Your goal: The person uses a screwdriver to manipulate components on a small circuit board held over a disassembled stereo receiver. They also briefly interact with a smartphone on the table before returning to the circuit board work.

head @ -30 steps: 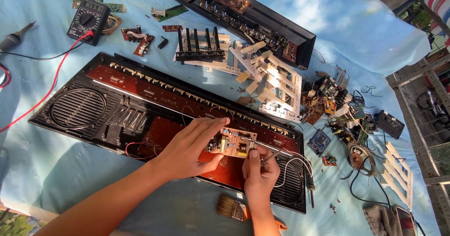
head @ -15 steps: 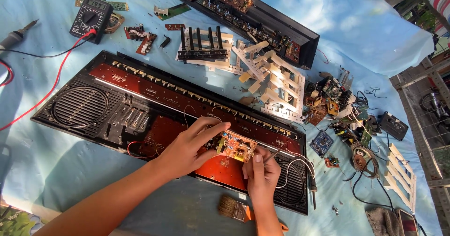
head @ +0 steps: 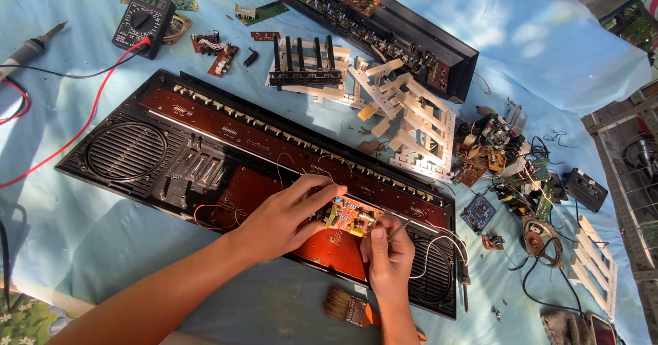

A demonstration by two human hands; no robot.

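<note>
both hands have shifted slightly right along the open keyboard casing (head: 205, 160). left hand (head: 288, 215) pinches the small circuit board (head: 349, 216) over the casing's red panel; right hand (head: 387, 249) grips a thin metal tool (head: 397, 230). casing lies on a sunlit blue cloth (head: 82, 235) amid loose parts.

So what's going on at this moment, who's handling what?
A person's left hand pinches a small circuit board over the opened black keyboard casing. The right hand holds a thin metal tool at the board's edge. A paintbrush lies near the wrist; a multimeter and loose white keys sit farther away.
</note>
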